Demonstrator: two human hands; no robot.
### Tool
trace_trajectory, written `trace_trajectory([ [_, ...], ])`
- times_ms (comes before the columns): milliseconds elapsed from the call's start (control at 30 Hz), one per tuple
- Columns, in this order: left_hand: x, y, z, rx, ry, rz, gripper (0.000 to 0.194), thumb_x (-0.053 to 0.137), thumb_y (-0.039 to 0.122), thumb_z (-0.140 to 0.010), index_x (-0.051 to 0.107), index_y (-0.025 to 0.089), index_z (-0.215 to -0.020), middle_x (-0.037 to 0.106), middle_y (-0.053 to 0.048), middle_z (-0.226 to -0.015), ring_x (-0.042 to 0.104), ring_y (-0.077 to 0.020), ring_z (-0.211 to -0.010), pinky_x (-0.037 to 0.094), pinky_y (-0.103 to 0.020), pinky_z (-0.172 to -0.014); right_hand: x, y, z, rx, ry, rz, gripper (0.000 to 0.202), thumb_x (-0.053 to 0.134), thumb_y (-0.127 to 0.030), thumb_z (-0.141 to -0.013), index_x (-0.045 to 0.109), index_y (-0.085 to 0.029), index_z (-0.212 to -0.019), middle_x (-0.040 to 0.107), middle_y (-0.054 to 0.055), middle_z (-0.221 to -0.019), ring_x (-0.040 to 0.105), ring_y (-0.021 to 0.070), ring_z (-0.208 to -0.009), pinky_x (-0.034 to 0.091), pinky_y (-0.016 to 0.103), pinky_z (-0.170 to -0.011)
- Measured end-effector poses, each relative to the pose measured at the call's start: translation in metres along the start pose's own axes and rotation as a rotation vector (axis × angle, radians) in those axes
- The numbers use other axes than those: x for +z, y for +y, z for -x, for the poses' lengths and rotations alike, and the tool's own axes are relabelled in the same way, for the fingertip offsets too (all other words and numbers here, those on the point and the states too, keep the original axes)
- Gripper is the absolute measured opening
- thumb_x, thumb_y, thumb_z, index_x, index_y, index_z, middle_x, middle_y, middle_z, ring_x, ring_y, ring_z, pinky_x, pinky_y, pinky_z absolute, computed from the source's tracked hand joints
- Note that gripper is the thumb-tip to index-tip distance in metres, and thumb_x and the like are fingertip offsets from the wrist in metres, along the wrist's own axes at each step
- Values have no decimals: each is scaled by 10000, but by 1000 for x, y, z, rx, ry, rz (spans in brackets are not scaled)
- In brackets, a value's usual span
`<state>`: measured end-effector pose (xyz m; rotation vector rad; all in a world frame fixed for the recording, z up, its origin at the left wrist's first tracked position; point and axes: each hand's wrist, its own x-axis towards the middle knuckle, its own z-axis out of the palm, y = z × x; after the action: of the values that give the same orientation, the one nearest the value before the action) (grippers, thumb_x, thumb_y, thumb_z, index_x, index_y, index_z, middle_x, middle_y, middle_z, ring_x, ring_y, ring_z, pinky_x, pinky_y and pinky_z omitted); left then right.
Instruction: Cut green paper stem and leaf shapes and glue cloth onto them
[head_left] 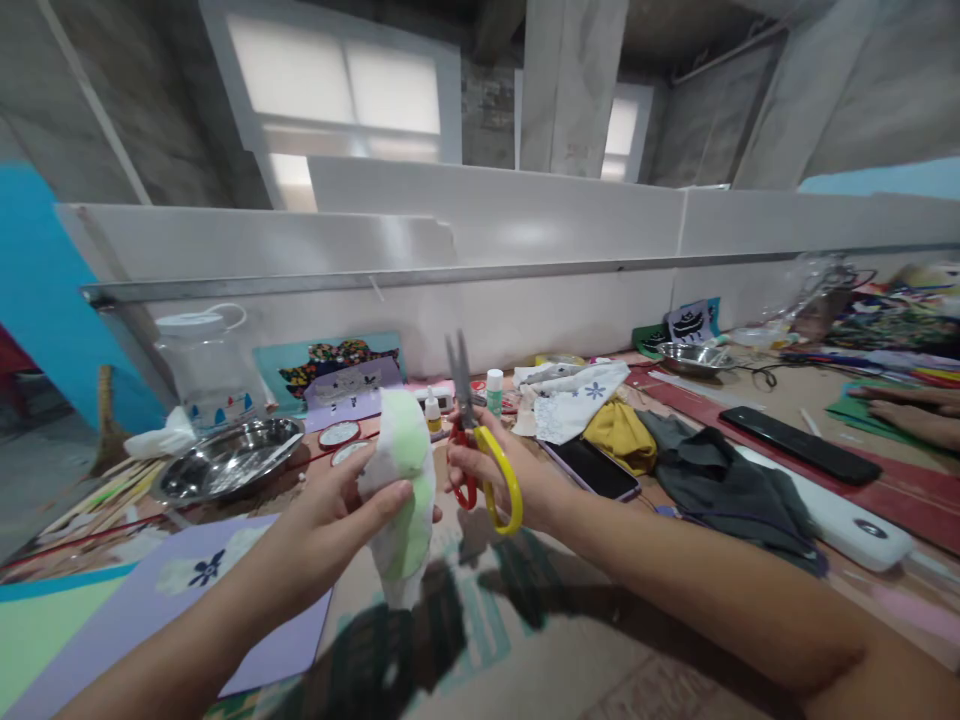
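A white-and-green piece (409, 440) is held upright above the worktop (555, 660) by the left hand (341, 525); the thumb is pressed against its front face and the other fingers are placed mostly behind it, so that it is pinched between them. The material of the piece cannot be told. A pair of scissors (466, 395) with one red and one yellow handle is held by the right hand (531, 475), the fingers being closed at the handles. The blades are pointed upward and are slightly parted; they are positioned just to the right of the piece. At the left, a purple sheet (255, 620) bearing a dark blue flower is laid beneath the left forearm. Behind it, a metal bowl (217, 465) is set in front of a clear plastic jug (214, 360). Beyond the hands, a small bottle (433, 412) with a yellow label and a green-and-white tube (494, 392) are stood upright. To the right, a white cloth (589, 395) with a blue flower is placed near a phone (592, 470), and a yellow cloth (621, 437) is located between the phone and a crumpled dark grey cloth (712, 490). A long black case (799, 443) is laid farther right. At the right edge, a green sheet (844, 410) is touched by the hand of another person (915, 412).
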<state>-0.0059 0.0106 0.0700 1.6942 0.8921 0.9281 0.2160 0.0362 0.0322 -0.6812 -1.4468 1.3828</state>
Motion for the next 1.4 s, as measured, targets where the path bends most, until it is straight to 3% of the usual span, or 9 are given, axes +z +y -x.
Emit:
trace_trajectory([
  [67,5,-1,-1,4,-27,-8,545,700,505,-880,588,204,-1321,757,-93,-1142,722,-287,-1031,604,-341,-860,9,-12,6,13,25,-125,562,751,-514,-815,368,-282,-1156,547,-50,-828,609,131,-645,504,253,-541],
  [133,11,0,-1,17,-67,-17,563,672,511,-896,567,205,-1356,740,-100,-1197,705,-298,-1078,600,-349,-866,18,-22,13,17,37,-158,604,815,-499,-752,391,-285,-1125,548,-50,-835,607,133,-661,502,249,-540],
  [333,21,-6,-2,63,-76,-82,514,668,484,-902,597,250,-1354,738,-63,-1208,688,-282,-1087,569,-334,-889,28,-24,19,-59,172,43,509,822,-351,-716,440,-273,-1043,549,-50,-857,538,110,-664,498,253,-596],
  [500,24,-18,-8,-5,-40,-12,471,676,508,-886,650,211,-1250,760,-58,-1098,706,-241,-947,559,-300,-794,29,-20,21,-150,126,138,412,758,-322,-782,444,-252,-1039,514,-51,-852,499,92,-675,460,238,-620],
  [600,21,-18,-10,-5,39,-79,406,709,495,-846,705,172,-1092,765,-56,-962,692,-230,-845,538,-286,-713,29,-20,22,-136,70,165,462,775,-438,-796,421,-251,-1026,492,-53,-849,484,86,-643,447,235,-592],
  [767,7,-1,-8,25,141,-115,393,717,516,-819,750,175,-1013,766,-50,-881,680,-232,-803,530,-296,-700,23,-15,24,-76,-24,188,532,595,-691,-871,398,-242,-1076,459,-43,-828,479,101,-617,442,259,-573],
  [967,-7,19,-4,65,269,-74,428,757,565,-776,784,192,-984,766,-54,-818,670,-228,-757,533,-288,-661,22,-2,30,-102,-57,233,556,539,-733,-879,461,-219,-1076,440,-14,-831,409,120,-649,367,266,-573],
  [1200,-4,18,-3,72,303,-86,395,743,545,-793,772,191,-964,761,-54,-841,656,-211,-730,514,-265,-606,36,3,42,15,-71,160,669,641,-785,-764,521,-216,-1096,431,-20,-822,363,121,-674,300,262,-592],
  [1400,2,15,-4,43,253,-51,375,747,514,-805,746,190,-994,777,-50,-940,677,-212,-791,526,-268,-667,38,5,44,14,-65,140,657,680,-767,-746,536,-222,-1084,474,1,-889,420,140,-756,343,271,-658],
])
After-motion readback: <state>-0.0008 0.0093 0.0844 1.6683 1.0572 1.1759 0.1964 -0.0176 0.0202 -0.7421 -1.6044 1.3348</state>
